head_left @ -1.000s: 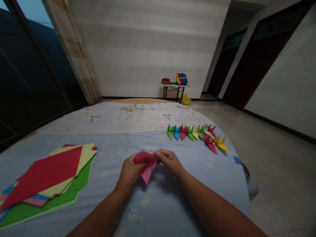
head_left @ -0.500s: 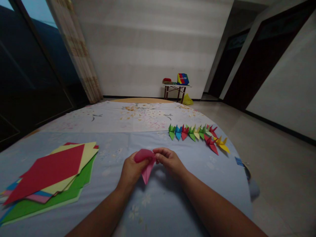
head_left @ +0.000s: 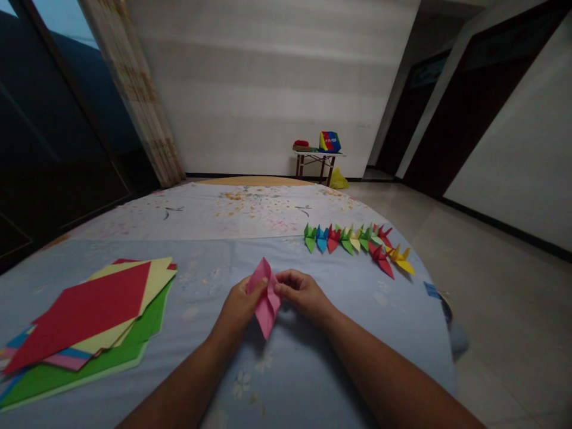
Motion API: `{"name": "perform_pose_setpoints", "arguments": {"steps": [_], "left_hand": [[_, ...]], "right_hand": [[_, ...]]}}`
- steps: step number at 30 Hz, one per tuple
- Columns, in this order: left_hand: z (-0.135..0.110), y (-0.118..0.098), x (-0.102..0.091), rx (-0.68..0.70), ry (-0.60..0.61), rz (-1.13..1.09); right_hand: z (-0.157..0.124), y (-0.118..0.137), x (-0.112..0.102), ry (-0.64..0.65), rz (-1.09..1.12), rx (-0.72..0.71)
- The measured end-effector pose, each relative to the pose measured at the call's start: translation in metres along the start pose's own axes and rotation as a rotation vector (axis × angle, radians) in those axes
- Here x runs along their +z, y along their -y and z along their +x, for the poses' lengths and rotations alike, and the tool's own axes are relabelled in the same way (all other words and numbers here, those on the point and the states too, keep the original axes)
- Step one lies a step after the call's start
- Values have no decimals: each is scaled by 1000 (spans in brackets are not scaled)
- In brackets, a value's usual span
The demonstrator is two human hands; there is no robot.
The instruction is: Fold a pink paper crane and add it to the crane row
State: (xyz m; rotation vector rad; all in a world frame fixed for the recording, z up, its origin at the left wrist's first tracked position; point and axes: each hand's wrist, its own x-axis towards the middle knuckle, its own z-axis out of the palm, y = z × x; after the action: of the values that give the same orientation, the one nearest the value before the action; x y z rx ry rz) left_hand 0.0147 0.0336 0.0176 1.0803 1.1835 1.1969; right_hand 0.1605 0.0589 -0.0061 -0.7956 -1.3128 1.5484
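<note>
A pink folded paper [head_left: 266, 298] stands as a narrow diamond between my two hands, just above the blue cloth. My left hand [head_left: 238, 308] pinches its left edge with thumb and fingers closed. My right hand [head_left: 300, 292] pinches the right edge near the middle, fingers curled. Both forearms reach in from the bottom of the view.
A fanned stack of coloured paper sheets [head_left: 84, 322], red on top, lies at the left. A row of several folded paper cranes [head_left: 357, 241] runs at the right. The round table [head_left: 339, 333] ends at the right over a tiled floor. A small far table [head_left: 318, 159] holds a colourful box.
The pink paper's top flap, curled over before, now stands up straight as a pointed tip. Both hands stayed in place and shifted their pinch on it.
</note>
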Motion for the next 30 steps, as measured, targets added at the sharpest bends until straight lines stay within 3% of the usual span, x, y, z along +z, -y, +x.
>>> {"name": "perform_pose_setpoints", "arguments": {"steps": [6, 22, 30], "left_hand": [[0, -2, -2, -11, 123, -17], [0, -1, -1, 42, 105, 212], [-6, 0, 7, -41, 96, 46]], "right_hand": [[0, 5, 1, -42, 45, 44], [-1, 7, -3, 12, -35, 6], [4, 1, -8, -144, -71, -65]]}}
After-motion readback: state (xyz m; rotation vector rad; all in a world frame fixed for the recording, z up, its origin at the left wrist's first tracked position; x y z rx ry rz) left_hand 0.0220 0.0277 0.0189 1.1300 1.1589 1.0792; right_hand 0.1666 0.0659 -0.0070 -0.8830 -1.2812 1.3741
